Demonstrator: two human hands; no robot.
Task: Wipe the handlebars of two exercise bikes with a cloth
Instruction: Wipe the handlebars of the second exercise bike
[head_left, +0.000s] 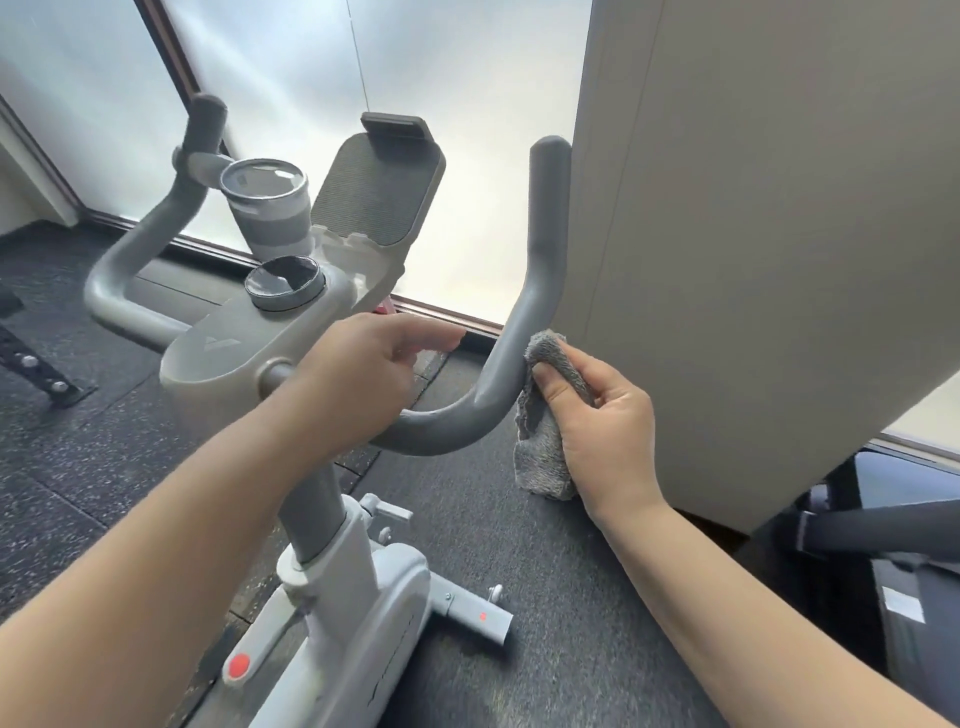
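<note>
A grey exercise bike fills the middle of the view. Its right handlebar (524, 312) curves up from the stem to a rounded tip. My right hand (608, 431) holds a grey fluffy cloth (545, 447) pressed against the outer side of that bar's bend. My left hand (363, 374) rests on the inner, horizontal part of the same bar near the console, fingers loosely curled over it. The left handlebar (135, 249) curves up at the left, untouched.
A tablet holder (374, 192), a cup (267, 208) in its holder and a round dial (284, 283) sit on the console. A beige pillar (753, 234) stands right beside the right bar. Dark equipment (883, 545) is at the right; dark rubber floor (519, 571) lies below.
</note>
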